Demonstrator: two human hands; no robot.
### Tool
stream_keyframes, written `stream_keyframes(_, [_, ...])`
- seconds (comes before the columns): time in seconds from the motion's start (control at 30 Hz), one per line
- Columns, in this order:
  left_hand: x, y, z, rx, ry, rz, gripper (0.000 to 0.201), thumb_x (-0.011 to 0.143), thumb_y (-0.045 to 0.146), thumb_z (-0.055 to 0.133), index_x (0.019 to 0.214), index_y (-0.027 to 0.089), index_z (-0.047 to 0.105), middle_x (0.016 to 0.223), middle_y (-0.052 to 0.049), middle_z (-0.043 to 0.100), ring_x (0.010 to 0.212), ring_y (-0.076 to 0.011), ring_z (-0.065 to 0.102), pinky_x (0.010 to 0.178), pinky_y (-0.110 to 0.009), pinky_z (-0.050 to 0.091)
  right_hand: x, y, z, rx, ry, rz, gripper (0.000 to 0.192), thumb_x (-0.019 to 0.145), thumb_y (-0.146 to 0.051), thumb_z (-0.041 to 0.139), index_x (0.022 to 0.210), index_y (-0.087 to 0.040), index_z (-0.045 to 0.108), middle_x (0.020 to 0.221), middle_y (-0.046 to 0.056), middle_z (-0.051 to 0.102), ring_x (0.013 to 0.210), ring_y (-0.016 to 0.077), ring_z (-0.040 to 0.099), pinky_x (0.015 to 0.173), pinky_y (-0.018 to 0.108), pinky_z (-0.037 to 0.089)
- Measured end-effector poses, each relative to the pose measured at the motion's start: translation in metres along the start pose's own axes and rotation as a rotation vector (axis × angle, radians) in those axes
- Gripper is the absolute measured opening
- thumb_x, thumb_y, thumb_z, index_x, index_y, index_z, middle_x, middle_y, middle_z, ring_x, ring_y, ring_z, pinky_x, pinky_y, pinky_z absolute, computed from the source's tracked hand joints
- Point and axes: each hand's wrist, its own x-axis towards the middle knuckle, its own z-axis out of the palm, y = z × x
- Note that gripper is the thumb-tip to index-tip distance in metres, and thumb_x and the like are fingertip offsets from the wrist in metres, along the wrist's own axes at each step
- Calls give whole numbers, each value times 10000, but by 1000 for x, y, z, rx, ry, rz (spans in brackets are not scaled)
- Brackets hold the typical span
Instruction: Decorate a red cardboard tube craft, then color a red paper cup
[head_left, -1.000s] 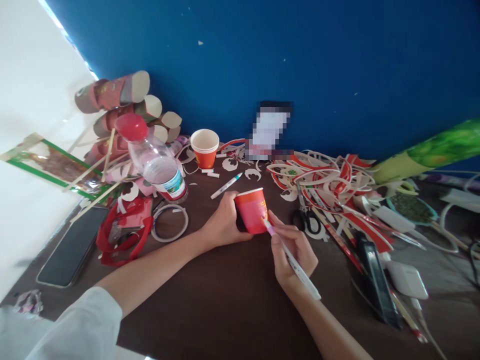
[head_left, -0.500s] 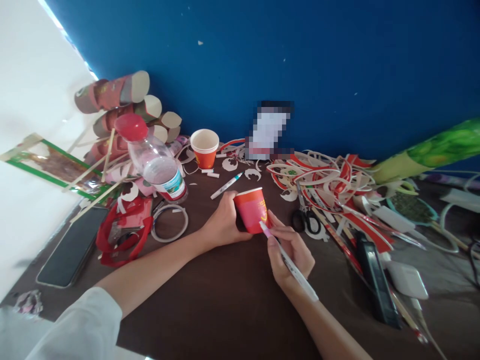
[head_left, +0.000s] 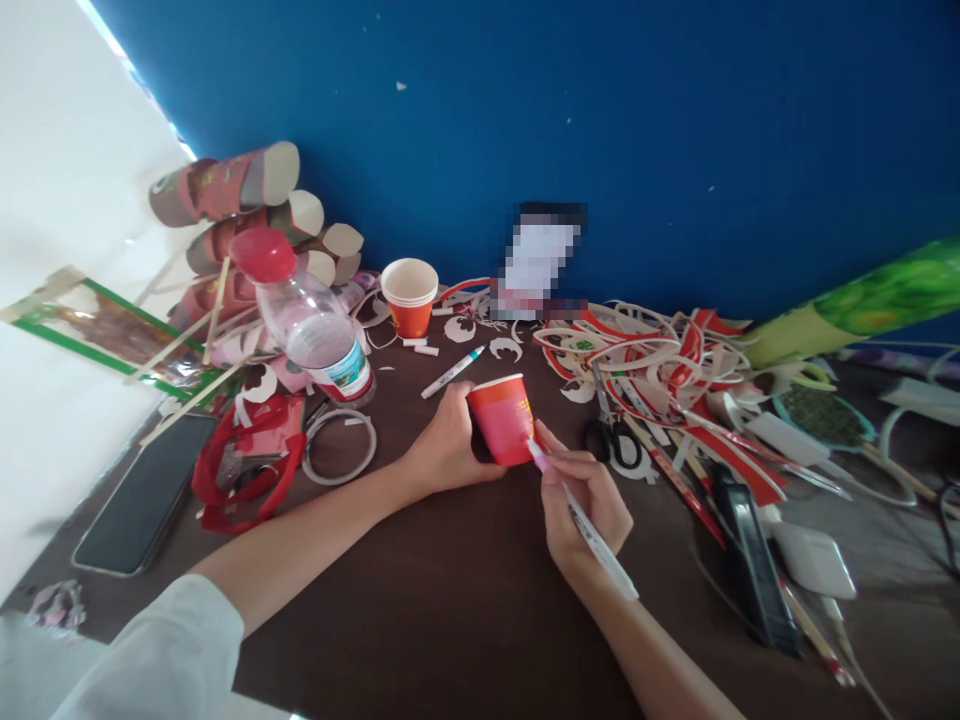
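Observation:
My left hand (head_left: 448, 445) is closed around the left side of a red paper cup (head_left: 502, 420), which is tilted a little above the dark table. Pink colour covers much of the cup's side below its orange-red upper band. In my right hand (head_left: 589, 500) is a white marker pen (head_left: 600, 550) with a pink collar, its tip against the cup's lower right side. Some yellow print shows near that tip. Beyond the cup lies another marker (head_left: 454, 371) with a blue-green end. Small white caps (head_left: 426, 350) rest near a stack of paper cups (head_left: 409, 300).
On the left are a plastic bottle (head_left: 322, 345), a red band (head_left: 289, 480), a tape ring (head_left: 339, 481) and a phone (head_left: 142, 500). Scissors (head_left: 611, 430), tangled paper strips (head_left: 660, 350) and a black stapler-like tool (head_left: 754, 560) lie right. A blue wall (head_left: 637, 120) stands behind.
My right hand and the marker have shifted slightly right, moving the tip along the cup toward its right edge. My left hand and the cup stay nearly still.

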Motion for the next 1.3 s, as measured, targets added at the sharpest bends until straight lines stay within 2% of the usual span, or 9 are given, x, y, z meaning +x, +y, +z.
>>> stream_keyframes(0.1, [0, 1, 0, -2, 1, -14, 918, 516, 337, 858, 1217, 156, 295, 1162, -142, 457, 1119, -348, 530, 940, -538, 485, 1, 0, 0, 32, 34, 18, 89, 868, -114, 553, 866, -192, 594, 967, 83, 713, 1004, 257, 716, 797, 376, 599])
stream_keyframes(0.3, [1, 2, 0, -18, 13, -15, 934, 502, 305, 864, 1226, 172, 288, 1170, -135, 461, 1124, -348, 531, 936, -533, 486, 0, 1, -1, -18, -37, -43, 85, 846, -120, 581, 844, -197, 616, 877, 77, 702, 1072, 299, 684, 823, 417, 583])
stream_keyframes(0.47, [0, 2, -1, -25, 6, -28, 923, 512, 300, 859, 1222, 164, 285, 1165, -140, 464, 1115, -343, 535, 939, -525, 487, 2, -1, 0, 50, 43, 25, 87, 868, -125, 552, 842, -199, 591, 918, 68, 699, 990, 265, 720, 794, 382, 596])
stream_keyframes(0.63, [0, 1, -1, -13, 9, -18, 940, 495, 297, 864, 1220, 161, 281, 1164, -140, 453, 1122, -350, 525, 945, -531, 481, 0, 0, -1, 4, -42, -39, 80, 849, -126, 575, 843, -195, 614, 865, 73, 693, 1078, 297, 681, 836, 419, 576])
stream_keyframes(0.83, [1, 2, -1, -34, 8, -43, 926, 511, 301, 862, 1225, 165, 289, 1166, -137, 458, 1104, -338, 542, 927, -512, 495, 2, -1, -1, 47, 31, 14, 110, 867, -102, 534, 843, -194, 590, 954, 85, 707, 999, 263, 716, 802, 382, 582])
stream_keyframes(1.03, [1, 1, -1, -13, 5, -28, 947, 493, 291, 869, 1220, 163, 276, 1186, -149, 441, 1151, -361, 510, 947, -535, 479, -4, 6, -4, 2, -74, -71, 107, 836, -103, 575, 859, -196, 621, 836, 59, 673, 1104, 323, 666, 846, 434, 568])
stream_keyframes(1.3, [0, 2, 0, -17, 4, -27, 925, 517, 293, 861, 1220, 168, 274, 1160, -138, 459, 1110, -341, 535, 920, -516, 496, 0, 1, -1, 42, 33, 5, 116, 866, -102, 534, 850, -198, 598, 919, 66, 698, 1011, 269, 714, 786, 360, 587])
